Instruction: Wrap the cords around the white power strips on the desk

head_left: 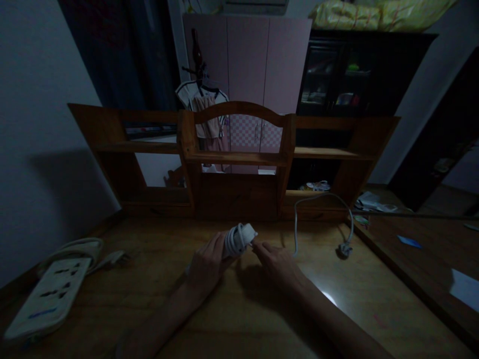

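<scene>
In the middle of the head view, my left hand (pixel 207 262) is wrapped round a white block-like thing, probably a power strip (pixel 248 232), its near part hidden by the hand. Several turns of grey power cord (pixel 235 240) are wound about it. Beside its far end, the fingers of my right hand (pixel 279 264) are closed on the cord, though the grip itself is mostly hidden. From behind the right hand a loose length of this cord (pixel 325 195) arcs right, ending in a plug (pixel 345 250) on the wooden desk (pixel 157 279).
At the left lies a second white power strip (pixel 52 289) with its own cord and plug (pixel 118 257). A wooden shelf unit (pixel 239 158) stands along the desk's far edge. To the right, a lower brown surface (pixel 419 264) holds a white paper (pixel 466 288) and a blue card (pixel 409 242).
</scene>
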Available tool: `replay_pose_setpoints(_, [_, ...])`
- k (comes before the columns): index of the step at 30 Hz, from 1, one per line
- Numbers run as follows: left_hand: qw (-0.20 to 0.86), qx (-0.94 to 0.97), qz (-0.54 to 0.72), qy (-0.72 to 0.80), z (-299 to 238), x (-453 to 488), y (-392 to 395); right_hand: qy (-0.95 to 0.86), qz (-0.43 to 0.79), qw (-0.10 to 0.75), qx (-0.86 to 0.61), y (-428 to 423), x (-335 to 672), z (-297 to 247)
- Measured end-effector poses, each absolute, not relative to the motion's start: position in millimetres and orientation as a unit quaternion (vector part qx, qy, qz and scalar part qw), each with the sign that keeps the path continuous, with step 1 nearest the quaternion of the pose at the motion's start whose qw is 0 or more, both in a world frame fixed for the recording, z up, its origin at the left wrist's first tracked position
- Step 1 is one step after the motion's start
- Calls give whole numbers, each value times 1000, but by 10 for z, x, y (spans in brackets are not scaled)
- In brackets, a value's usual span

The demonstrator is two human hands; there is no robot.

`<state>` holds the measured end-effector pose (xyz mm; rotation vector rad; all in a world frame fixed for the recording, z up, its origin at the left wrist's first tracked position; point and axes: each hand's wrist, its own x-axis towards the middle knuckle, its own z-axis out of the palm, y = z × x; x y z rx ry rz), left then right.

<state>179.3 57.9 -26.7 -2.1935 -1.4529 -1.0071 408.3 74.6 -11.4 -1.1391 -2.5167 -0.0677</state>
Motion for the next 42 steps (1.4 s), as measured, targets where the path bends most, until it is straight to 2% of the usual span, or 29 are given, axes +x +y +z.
replay_pose_setpoints(5, [178, -743, -300, -571, -155, 1850, 581, -920, -87, 99, -369, 637, 4011, -106])
replay_pose_setpoints(15, [132, -774, -144, -602, -129, 2080, 461, -947, -113, 92, -287, 531, 3897, -239])
replay_pose_setpoints(27, [66, -820, -170, -542, -221, 1937, 424, -948, -84, 105, -289, 510, 3994, -156])
replay_pose_setpoints(42, [91, -818, -101, -559, -247, 2005, 483, -945, -114, 99, -290, 533, 3965, -218])
